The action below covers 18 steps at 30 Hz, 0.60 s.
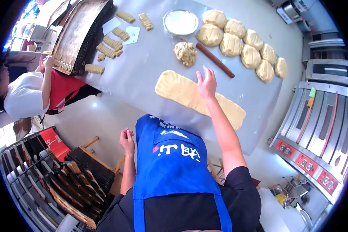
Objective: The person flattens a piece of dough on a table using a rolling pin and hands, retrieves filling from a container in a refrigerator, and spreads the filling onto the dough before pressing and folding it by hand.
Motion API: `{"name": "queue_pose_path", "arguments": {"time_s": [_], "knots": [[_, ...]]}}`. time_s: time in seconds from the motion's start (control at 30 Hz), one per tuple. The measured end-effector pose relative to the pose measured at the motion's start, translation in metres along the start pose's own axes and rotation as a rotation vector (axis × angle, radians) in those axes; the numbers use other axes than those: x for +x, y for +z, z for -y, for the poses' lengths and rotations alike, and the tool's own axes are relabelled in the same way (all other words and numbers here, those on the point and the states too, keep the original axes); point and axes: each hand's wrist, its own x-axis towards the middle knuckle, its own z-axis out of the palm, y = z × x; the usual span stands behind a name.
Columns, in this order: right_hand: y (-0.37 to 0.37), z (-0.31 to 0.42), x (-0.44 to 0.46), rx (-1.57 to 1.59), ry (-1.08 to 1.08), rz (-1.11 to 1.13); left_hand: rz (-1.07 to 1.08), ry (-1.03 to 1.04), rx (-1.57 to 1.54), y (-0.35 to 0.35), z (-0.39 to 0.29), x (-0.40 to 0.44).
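The counter runs slantwise ahead of the person, with a dark-sided tray on its far left and a co-worker's hands at the tray's near end. The sheet, a long flat strip of dough, lies near the counter's near edge. Its long axis points from far left to near right, across the body and roughly along that edge. The right hand is clearly the nearer: its wrist crosses over the sheet's middle, with sheet to either side, and its released grip, fingers spread, is at the sheet's far edge; whether it touches is hard to judge from overhead. The left hand hangs off the counter, nearer the body, with nothing seen in it, though I cannot tell how far its grip is closed. Beyond the sheet sit the dough lumps, a bowl, the rod, slanted much like the sheet, and the filling
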Motion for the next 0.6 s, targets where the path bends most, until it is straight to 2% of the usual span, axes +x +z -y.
{"name": "queue_pose_path", "arguments": {"time_s": [0.13, 0.2, 0.27, 0.37, 0.47, 0.6], "knots": [[0.056, -0.001, 0.089, -0.133, 0.253, 0.031, 0.05, 0.011, -0.098, 0.007, -0.027, 0.067], [0.083, 0.004, 0.117, -0.26, 0.181, -0.017, 0.056, -0.023, -0.149, 0.002, -0.034, 0.093], [0.12, 0.0, 0.126, -0.282, 0.232, 0.046, 0.025, -0.031, -0.235, -0.001, -0.034, 0.115], [0.137, 0.035, 0.097, -0.477, -0.114, -0.11, -0.017, -0.134, -0.29, -0.009, -0.026, 0.139], [0.137, 0.069, 0.068, -0.568, -0.359, -0.056, -0.036, -0.148, -0.236, -0.011, -0.023, 0.156], [0.123, 0.093, 0.074, -0.55, -0.385, -0.095, -0.027, -0.098, -0.252, -0.008, -0.049, 0.172]]}}
